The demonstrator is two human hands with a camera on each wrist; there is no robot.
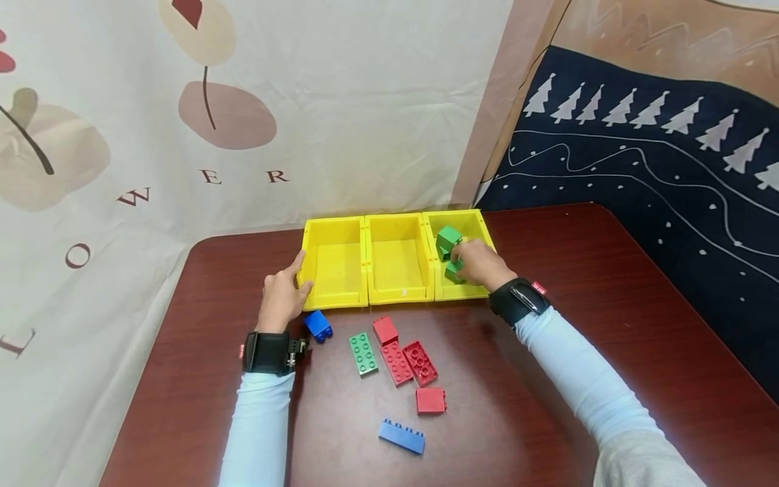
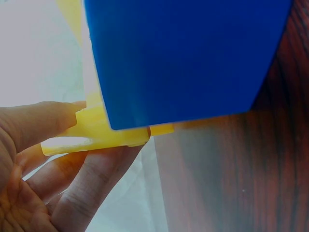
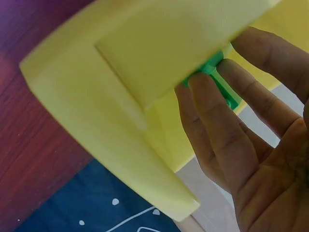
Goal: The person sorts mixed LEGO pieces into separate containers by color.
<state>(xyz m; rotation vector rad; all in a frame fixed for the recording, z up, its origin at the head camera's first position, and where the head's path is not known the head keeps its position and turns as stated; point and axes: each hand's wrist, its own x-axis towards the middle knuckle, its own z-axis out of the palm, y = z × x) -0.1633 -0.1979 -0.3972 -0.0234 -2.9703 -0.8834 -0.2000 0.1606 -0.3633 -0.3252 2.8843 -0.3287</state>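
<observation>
Three yellow bins [image 1: 398, 301] stand joined in a row on the table. At the left bin, my left hand [image 1: 282, 296] grips the outer wall, with the thumb on one side and fingers on the other in the left wrist view. My right hand [image 1: 481, 264] reaches into the right bin, its curled fingers on a green toy brick [image 3: 210, 65]. Green toy bricks [image 1: 449, 238] lie in that bin, partly hidden by the hand. A blue toy brick [image 1: 318, 325] sits just in front of the left bin and looms large in the left wrist view.
On the table [image 1: 499, 439] before the bins lie a green brick [image 1: 363, 354], several red bricks [image 1: 397, 363] and a long blue brick [image 1: 402, 436]. Behind the bins hangs a pale printed cloth [image 1: 365, 135]; a dark cloth with trees [image 1: 639, 169] hangs at the right.
</observation>
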